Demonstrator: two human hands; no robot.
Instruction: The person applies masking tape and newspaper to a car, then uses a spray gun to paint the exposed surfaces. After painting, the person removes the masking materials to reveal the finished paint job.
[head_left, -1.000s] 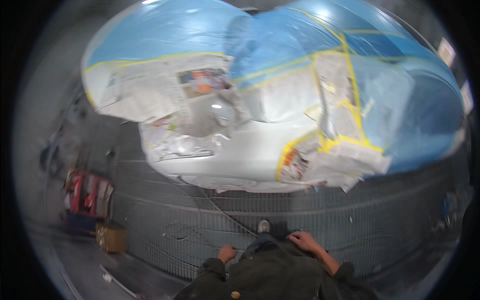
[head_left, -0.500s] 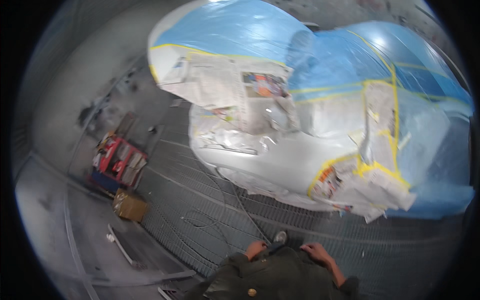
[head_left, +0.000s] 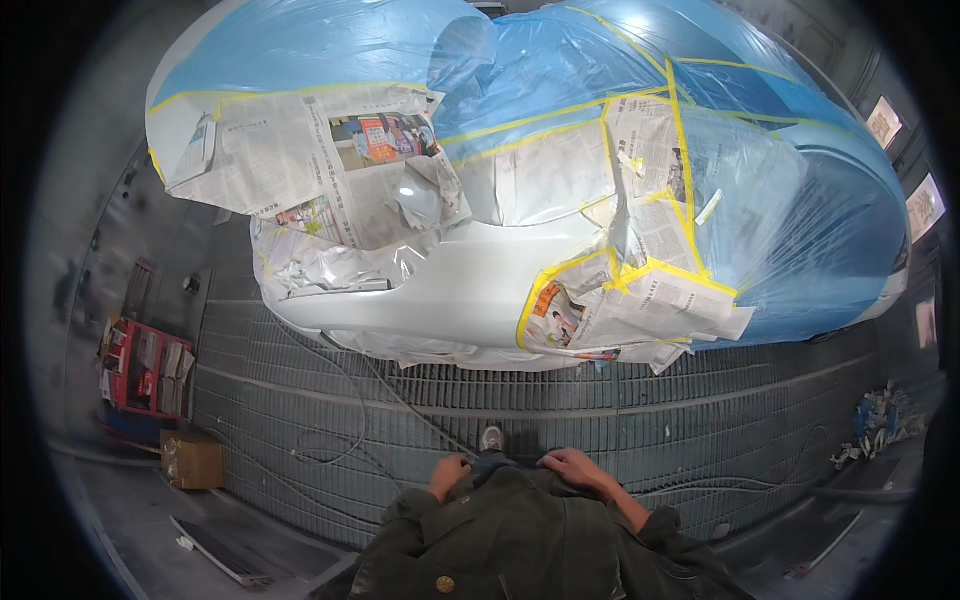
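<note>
Both bare hands are low in front of my dark green jacket [head_left: 480, 535], close to its lower edge. The fingers of my left hand [head_left: 450, 474] are curled in; anything inside them is hidden. My right hand [head_left: 574, 467], also closed, has its bent fingers pointing left, and I cannot make out what it grips. Beyond them stands a car whose bare silver-white panel [head_left: 470, 278] shows between coverings. Newspaper sheets [head_left: 260, 150] and blue-tinted plastic film [head_left: 560, 75] cover the rest, held by yellow masking tape [head_left: 684, 170]. Neither hand touches the car.
Below is a metal grating floor [head_left: 600, 420] with a thin hose [head_left: 365, 405] looping across it. At left are a red cart [head_left: 150, 370] holding papers and a cardboard box [head_left: 192, 460]. Crumpled scraps [head_left: 880, 425] lie at the far right. One shoe [head_left: 491, 439] shows ahead of my hands.
My view has swung to the right, so the car, cart and box sit further left and the scraps have come into sight. Both hands stay low at the jacket.
</note>
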